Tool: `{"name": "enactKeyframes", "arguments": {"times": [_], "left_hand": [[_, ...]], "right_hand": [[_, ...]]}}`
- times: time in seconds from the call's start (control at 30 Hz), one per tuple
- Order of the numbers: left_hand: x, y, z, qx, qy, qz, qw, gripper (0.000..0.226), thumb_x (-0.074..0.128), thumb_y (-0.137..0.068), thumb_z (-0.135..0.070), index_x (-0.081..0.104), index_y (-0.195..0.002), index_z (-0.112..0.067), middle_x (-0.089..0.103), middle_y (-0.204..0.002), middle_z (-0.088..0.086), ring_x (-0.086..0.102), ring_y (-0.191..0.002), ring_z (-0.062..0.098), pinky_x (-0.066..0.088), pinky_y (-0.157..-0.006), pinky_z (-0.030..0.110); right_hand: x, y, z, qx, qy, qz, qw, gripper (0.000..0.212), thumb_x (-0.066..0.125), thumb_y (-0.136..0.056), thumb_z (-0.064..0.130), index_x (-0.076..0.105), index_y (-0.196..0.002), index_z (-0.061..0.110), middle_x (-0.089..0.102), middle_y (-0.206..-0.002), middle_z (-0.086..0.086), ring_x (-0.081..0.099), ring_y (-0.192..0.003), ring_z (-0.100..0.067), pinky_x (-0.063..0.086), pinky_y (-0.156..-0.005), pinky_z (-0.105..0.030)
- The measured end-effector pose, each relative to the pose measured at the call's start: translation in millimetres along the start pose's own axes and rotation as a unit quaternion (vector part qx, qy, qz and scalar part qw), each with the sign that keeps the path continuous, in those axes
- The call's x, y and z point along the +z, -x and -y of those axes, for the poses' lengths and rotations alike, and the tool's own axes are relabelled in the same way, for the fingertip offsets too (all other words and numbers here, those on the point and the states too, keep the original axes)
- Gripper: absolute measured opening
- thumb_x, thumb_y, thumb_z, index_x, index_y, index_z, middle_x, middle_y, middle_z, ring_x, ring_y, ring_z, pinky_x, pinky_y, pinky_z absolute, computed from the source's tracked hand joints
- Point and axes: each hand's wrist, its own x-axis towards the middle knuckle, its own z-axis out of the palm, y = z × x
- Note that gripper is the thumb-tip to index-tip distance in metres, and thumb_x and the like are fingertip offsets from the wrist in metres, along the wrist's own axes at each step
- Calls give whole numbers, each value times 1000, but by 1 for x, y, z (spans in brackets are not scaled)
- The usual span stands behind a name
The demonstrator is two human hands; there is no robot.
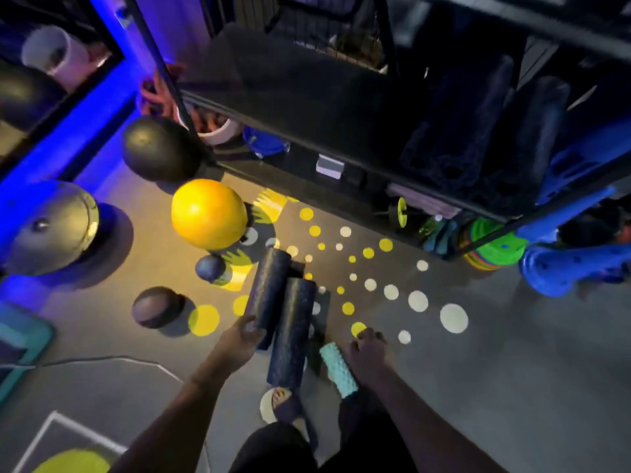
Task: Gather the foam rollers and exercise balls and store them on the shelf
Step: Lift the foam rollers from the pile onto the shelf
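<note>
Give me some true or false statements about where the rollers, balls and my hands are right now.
1. The left hand touches a dark foam roller. True.
2. The yellow ball sits on the shelf. False: it rests on the floor.
3. The teal ridged roller lies beside the right hand. True.
4. All rollers on the floor are teal. False: two are dark.

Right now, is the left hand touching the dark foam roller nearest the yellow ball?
Touching. In the head view the left hand wraps the near end of the dark foam roller, fingers overlapping its surface.
</note>
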Motion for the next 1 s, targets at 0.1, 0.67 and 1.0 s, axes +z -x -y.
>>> {"name": "enactKeyframes", "arguments": {"times": [0.1, 0.67, 1.0], "left_hand": [[4, 6, -2, 13, 10, -15, 1000, 32, 62, -99, -18, 48, -127, -19, 66, -87, 4, 61, -75, 25, 43, -68, 25], [1, -142, 68, -109, 70, 9, 992, 36, 66, -88, -31, 56, -120, -16, 68, -96, 17, 66, -86, 35, 50, -72, 40], [4, -385, 118, -65, 14, 74, 995, 43, 64, -94, -38, 47, -134, -38, 63, -85, -9, 65, -82, 25, 55, -80, 38]], "right_hand": [[17, -9, -18, 12, 9, 29, 999, 23, 46, -100, 20, 64, -111, 13, 42, -74, 4, 46, -68, -9, 43, -72, -20], [175, -125, 4, 144, -25, 177, 973, 16, 57, -97, 32, 60, -93, 17, 70, -112, -18, 64, -108, -35, 41, -77, -32], [331, -293, 119, 198, -138, 120, 963, 40, 61, -95, 32, 59, -130, 14, 64, -130, -16, 60, -118, -36, 48, -99, -40]]}}
